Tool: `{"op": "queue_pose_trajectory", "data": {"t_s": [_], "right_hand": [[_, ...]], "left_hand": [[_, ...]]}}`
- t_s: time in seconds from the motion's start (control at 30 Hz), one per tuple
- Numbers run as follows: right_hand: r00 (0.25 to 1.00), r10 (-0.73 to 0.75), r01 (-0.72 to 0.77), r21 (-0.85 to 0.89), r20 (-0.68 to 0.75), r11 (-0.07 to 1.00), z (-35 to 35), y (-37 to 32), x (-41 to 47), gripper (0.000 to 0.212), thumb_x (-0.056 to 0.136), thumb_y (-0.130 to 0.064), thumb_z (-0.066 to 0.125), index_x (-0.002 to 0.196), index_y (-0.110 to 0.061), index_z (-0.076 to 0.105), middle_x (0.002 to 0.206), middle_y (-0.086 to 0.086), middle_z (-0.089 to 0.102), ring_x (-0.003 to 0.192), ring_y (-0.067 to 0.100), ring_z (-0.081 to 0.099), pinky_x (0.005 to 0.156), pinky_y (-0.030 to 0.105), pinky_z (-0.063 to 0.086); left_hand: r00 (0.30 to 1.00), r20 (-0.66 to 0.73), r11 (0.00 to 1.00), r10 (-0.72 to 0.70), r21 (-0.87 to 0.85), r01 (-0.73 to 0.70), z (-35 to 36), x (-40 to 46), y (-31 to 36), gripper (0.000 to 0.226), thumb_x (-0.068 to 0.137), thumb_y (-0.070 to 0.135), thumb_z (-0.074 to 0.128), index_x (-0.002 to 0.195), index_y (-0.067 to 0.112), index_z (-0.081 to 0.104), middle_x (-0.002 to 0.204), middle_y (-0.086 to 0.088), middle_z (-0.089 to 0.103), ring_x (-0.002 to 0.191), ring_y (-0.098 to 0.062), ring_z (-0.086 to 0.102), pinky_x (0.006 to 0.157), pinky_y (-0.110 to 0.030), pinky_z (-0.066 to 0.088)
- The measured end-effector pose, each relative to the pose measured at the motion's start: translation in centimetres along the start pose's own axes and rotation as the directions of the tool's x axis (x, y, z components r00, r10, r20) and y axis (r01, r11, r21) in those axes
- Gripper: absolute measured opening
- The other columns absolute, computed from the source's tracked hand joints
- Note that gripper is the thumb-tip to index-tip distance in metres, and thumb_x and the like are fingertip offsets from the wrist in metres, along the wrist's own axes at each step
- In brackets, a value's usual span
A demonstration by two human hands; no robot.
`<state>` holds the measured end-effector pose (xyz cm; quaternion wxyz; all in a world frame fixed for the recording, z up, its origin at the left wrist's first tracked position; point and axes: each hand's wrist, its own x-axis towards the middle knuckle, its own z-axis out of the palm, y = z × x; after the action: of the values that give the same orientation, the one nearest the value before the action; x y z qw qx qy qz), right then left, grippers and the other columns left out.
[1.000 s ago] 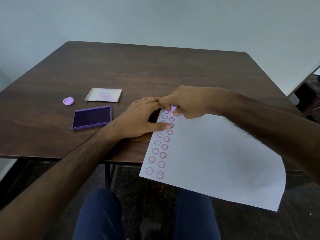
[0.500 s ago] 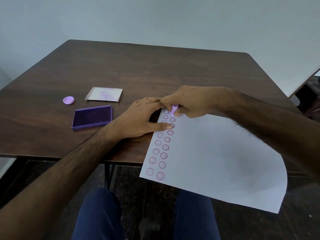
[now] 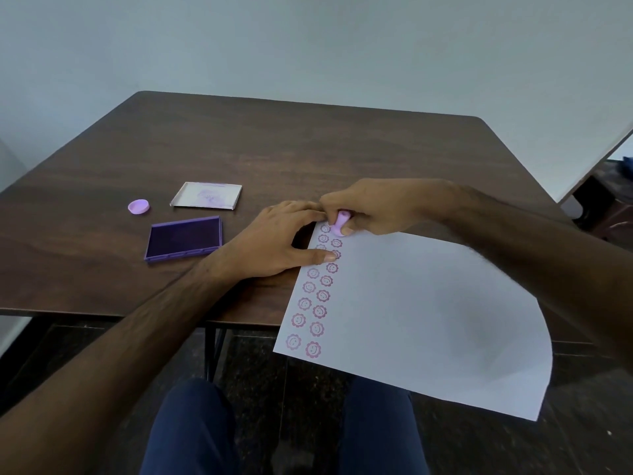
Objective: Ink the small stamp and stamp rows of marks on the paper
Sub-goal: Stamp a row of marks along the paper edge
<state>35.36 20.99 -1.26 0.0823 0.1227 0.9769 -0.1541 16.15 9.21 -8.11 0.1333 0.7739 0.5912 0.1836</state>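
Observation:
A white sheet of paper (image 3: pixel 421 310) lies tilted on the dark table, its near part hanging past the table's front edge. Two rows of pink flower-face marks (image 3: pixel 313 303) run along its left side. My right hand (image 3: pixel 373 207) grips a small lilac stamp (image 3: pixel 340 225) and holds it on the paper at the far end of the second row. My left hand (image 3: pixel 274 241) lies flat, fingers spread, with the thumb pressing the paper's left edge. The open purple ink pad (image 3: pixel 184 237) sits to the left of my left hand.
The ink pad's clear lid (image 3: pixel 207 196) lies behind the pad, and a small lilac cap (image 3: pixel 138 206) sits left of it. The wooden table (image 3: pixel 308 149) stretches far behind. My knees (image 3: pixel 191 426) show below the front edge. A white board leans at the right.
The stamp and both hands stay in nearly the same place at the top of the second row; only small shifts of the view.

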Motion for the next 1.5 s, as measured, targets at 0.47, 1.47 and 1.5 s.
{"op": "queue_pose_trajectory", "data": {"t_s": [0.47,1.47,1.5], "right_hand": [[0.864,0.354,0.233,0.908,-0.357,0.348,4.7,3.4,-7.1,0.038,0.098,-0.018,0.055,0.133,-0.006,0.058,0.105,0.014,0.073,0.088,0.017,0.069,0.083,0.024,0.058],[0.606,0.657,-0.316,0.622,-0.449,0.717,4.9,2.4,-4.1,0.025,0.106,-0.035,0.041,0.107,-0.020,0.060,0.097,-0.007,0.062,0.075,0.005,0.053,0.061,0.022,0.038],[0.597,0.663,-0.323,0.621,-0.452,0.714,4.9,2.4,-4.0,0.025,0.106,-0.035,0.041,0.106,-0.019,0.060,0.099,-0.007,0.062,0.076,0.004,0.053,0.061,0.020,0.037]], "left_hand": [[0.999,0.032,1.000,-0.019,0.024,0.019,0.0,0.0,-0.2,0.082,0.082,0.076,0.050,0.149,0.030,0.040,0.156,0.012,0.038,0.142,-0.008,0.033,0.118,-0.045,0.025],[0.971,0.166,0.840,-0.174,0.540,0.058,-1.5,6.8,2.4,0.081,0.092,0.075,0.020,0.156,0.024,0.026,0.165,-0.001,0.023,0.149,-0.024,0.026,0.115,-0.050,0.024],[0.966,0.176,0.841,-0.188,0.536,0.066,-1.6,7.5,1.8,0.079,0.094,0.073,0.019,0.157,0.026,0.020,0.166,0.000,0.020,0.150,-0.025,0.023,0.116,-0.051,0.023]]}}
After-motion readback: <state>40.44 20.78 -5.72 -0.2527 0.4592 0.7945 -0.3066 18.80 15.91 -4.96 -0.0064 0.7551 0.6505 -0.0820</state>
